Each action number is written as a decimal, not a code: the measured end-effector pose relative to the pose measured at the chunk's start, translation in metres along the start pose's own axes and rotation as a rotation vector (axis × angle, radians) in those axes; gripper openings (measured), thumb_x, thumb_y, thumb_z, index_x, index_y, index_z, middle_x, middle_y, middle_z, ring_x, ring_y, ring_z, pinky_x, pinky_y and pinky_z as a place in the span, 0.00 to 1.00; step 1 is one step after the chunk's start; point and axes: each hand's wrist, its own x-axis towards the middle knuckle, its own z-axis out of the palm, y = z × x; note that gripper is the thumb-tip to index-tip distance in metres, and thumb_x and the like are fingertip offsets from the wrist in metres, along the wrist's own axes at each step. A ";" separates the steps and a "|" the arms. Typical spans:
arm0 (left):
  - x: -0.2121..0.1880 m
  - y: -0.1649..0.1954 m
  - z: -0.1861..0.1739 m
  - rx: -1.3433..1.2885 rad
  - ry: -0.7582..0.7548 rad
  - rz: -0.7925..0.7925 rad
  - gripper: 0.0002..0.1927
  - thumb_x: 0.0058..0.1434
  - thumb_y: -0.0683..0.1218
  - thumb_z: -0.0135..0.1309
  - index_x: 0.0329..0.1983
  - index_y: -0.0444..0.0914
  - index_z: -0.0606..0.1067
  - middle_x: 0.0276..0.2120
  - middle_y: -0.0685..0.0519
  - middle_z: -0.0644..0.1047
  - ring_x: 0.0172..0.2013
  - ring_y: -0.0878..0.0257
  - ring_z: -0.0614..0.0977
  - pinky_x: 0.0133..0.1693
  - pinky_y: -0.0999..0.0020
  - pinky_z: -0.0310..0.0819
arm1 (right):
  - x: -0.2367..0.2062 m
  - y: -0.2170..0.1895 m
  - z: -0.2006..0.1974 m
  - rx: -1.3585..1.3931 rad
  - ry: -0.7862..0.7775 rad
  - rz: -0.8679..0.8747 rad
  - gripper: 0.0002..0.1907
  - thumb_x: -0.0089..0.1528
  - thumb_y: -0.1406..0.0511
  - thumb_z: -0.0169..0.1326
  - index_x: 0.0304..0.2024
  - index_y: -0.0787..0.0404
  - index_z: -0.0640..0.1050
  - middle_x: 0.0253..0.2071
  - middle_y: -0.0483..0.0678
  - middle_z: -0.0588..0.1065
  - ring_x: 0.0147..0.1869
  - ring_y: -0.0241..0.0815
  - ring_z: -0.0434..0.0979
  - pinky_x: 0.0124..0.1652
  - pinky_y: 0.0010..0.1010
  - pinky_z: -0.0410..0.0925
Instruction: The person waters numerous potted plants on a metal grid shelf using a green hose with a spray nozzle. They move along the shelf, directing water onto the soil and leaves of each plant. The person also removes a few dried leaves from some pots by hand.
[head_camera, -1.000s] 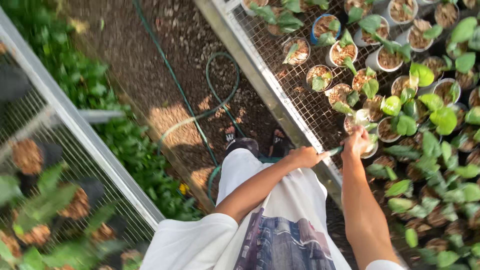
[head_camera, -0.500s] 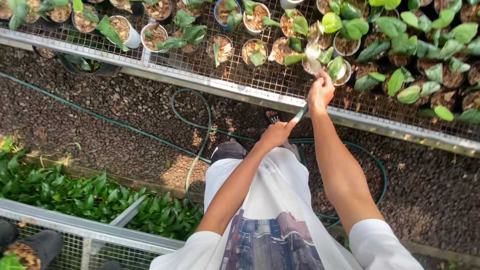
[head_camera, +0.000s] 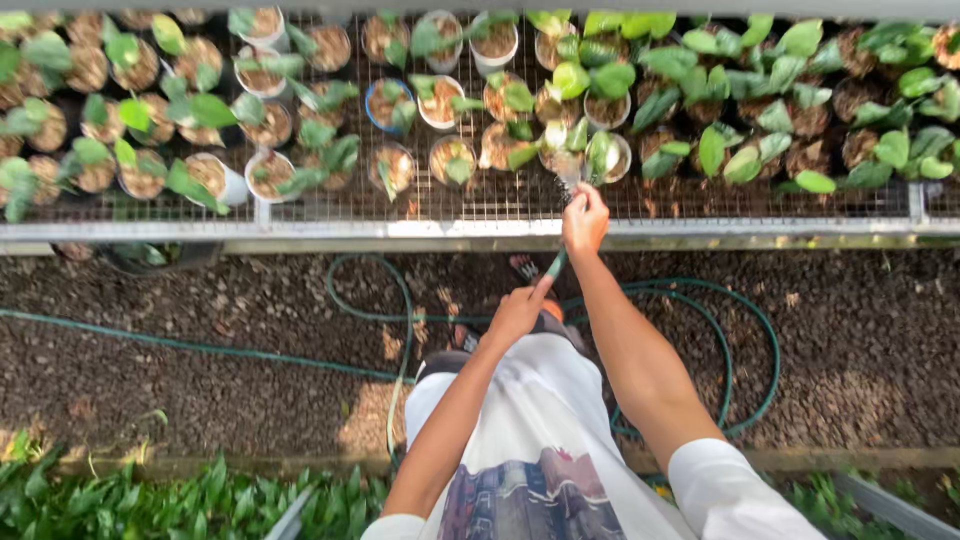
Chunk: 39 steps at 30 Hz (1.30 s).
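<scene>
Our right hand (head_camera: 585, 218) closed round nozzle end of green hose (head_camera: 556, 264), held over bench edge; our left hand (head_camera: 517, 312) gripped round same hose just behind, at 7 o'clock of right; step in hand, we judge: watering pot (head_camera: 607, 157) at 12 o'clock of nozzle; next move likely calls for shifting nozzle sideways to neighbouring pot; count: two hands, one hose looping on gravel (head_camera: 200, 310), one mesh bench (head_camera: 480, 205), pots too many to count surely.
</scene>
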 end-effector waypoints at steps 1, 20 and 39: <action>-0.002 0.002 -0.004 0.005 0.072 0.066 0.31 0.68 0.66 0.43 0.36 0.34 0.80 0.37 0.35 0.80 0.46 0.35 0.79 0.50 0.50 0.72 | 0.001 -0.001 0.000 -0.043 -0.001 0.019 0.15 0.64 0.64 0.48 0.47 0.59 0.83 0.41 0.54 0.83 0.47 0.51 0.83 0.50 0.40 0.72; -0.130 0.354 -0.363 0.563 1.895 1.463 0.15 0.70 0.58 0.48 0.46 0.44 0.76 0.52 0.43 0.71 0.58 0.48 0.67 0.62 0.43 0.57 | 0.045 -0.015 0.008 -0.180 -0.126 0.107 0.18 0.64 0.59 0.48 0.51 0.54 0.84 0.39 0.60 0.81 0.45 0.58 0.81 0.50 0.47 0.71; -0.160 -0.246 -0.111 0.542 0.110 -0.375 0.16 0.53 0.54 0.55 0.36 0.38 0.82 0.39 0.38 0.80 0.41 0.43 0.84 0.43 0.48 0.78 | 0.044 -0.005 0.060 -0.092 -0.367 0.069 0.19 0.69 0.62 0.44 0.58 0.57 0.79 0.25 0.50 0.75 0.19 0.41 0.73 0.23 0.35 0.70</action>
